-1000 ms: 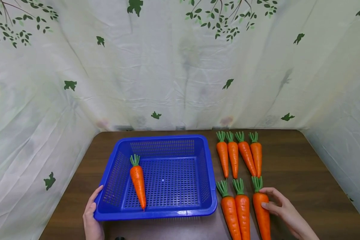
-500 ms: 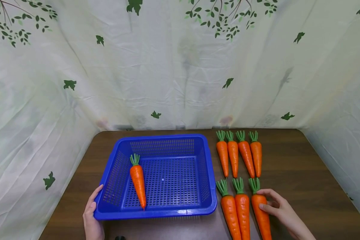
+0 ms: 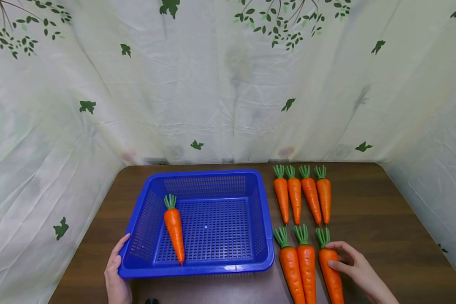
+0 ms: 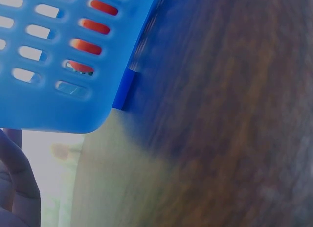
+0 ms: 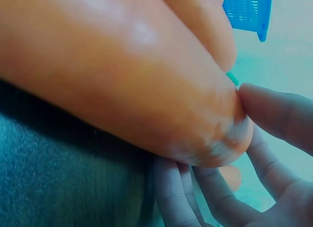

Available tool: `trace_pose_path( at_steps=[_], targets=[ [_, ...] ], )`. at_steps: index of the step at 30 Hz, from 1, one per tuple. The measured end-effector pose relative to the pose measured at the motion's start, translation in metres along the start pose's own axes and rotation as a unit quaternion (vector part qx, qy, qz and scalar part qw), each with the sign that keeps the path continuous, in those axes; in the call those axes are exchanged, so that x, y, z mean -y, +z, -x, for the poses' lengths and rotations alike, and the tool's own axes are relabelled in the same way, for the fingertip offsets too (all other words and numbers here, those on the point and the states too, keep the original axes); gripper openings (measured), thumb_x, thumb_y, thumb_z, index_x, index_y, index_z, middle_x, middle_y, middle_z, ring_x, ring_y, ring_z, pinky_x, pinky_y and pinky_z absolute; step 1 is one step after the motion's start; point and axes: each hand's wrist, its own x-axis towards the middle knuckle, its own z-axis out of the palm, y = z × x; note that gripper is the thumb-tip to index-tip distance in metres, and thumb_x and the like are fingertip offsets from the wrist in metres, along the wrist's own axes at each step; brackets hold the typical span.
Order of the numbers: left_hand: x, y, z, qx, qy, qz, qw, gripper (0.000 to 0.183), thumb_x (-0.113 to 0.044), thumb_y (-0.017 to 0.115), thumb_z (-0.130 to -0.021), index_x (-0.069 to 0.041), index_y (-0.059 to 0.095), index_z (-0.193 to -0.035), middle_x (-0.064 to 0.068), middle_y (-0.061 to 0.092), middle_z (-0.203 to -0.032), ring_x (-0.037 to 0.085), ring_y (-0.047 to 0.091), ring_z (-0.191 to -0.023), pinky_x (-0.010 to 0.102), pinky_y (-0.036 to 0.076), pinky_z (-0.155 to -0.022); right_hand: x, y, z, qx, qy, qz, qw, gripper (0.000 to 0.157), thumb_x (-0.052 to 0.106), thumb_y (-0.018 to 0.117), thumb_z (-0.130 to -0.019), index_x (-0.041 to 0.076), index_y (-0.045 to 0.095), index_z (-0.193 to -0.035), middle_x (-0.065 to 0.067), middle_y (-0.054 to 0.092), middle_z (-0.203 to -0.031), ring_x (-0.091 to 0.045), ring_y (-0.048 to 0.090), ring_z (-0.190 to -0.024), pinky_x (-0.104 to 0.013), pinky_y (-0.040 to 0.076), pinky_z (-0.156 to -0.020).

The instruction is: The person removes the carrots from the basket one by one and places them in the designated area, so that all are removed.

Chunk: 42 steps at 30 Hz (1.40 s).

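Note:
My right hand pinches an orange carrot near its green top, thumb on one side and fingers on the other. In the right wrist view, that carrot lies large across the frame, the thumb touching its thick end. My left hand holds the left front corner of a blue plastic basket. One carrot lies inside at the left, green top toward the back. The left wrist view shows the slotted basket wall and part of the left hand.
Two carrots lie left of the pinched one, beside the basket. Behind them is a back row of several carrots. A small black object shows at the brown table's front. Patterned cloth hangs around it.
My right hand has shifted the pinched carrot slightly left and toward me, so its green top now sits apart from the back row. The left hand and basket have stayed put.

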Motion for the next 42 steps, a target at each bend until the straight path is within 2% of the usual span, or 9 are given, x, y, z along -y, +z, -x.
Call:
trace_pose_path(
  at_steps=[14,24,42],
  targets=[
    [0.0014,-0.0005,0.0009,0.003,0.006,0.009,0.9999,0.051,-0.022,0.023,-0.100,0.000,0.043,-0.141,0.001,0.057,-0.126,0.013,0.054,-0.107,0.022,0.043,-0.082,0.0028,0.0019,-0.0018,-0.015,0.015,0.025,0.999,0.045,0.013,0.063,-0.092,-0.008,0.048,-0.128,-0.023,0.054,-0.122,-0.024,0.057,-0.096,-0.035,0.048,-0.074],
    [-0.0007,0.0009,0.0019,-0.008,-0.005,-0.008,0.9999,0.051,-0.024,0.023,-0.100,-0.001,0.043,-0.142,0.001,0.055,-0.128,0.014,0.053,-0.109,0.022,0.043,-0.083,0.0042,0.0025,-0.0014,-0.028,0.030,0.028,0.999,0.046,0.013,0.065,-0.091,-0.007,0.049,-0.129,-0.023,0.053,-0.124,-0.026,0.056,-0.097,-0.034,0.048,-0.075],
    [-0.0006,0.0016,0.0004,0.000,0.001,0.003,1.0000,0.051,-0.022,0.022,-0.100,-0.001,0.044,-0.141,0.002,0.057,-0.125,0.013,0.055,-0.104,0.022,0.044,-0.080,0.0036,0.0019,-0.0039,-0.041,0.050,0.041,0.997,0.045,0.015,0.064,-0.092,-0.004,0.050,-0.130,-0.022,0.052,-0.127,-0.025,0.055,-0.099,-0.036,0.046,-0.076]
  ],
)
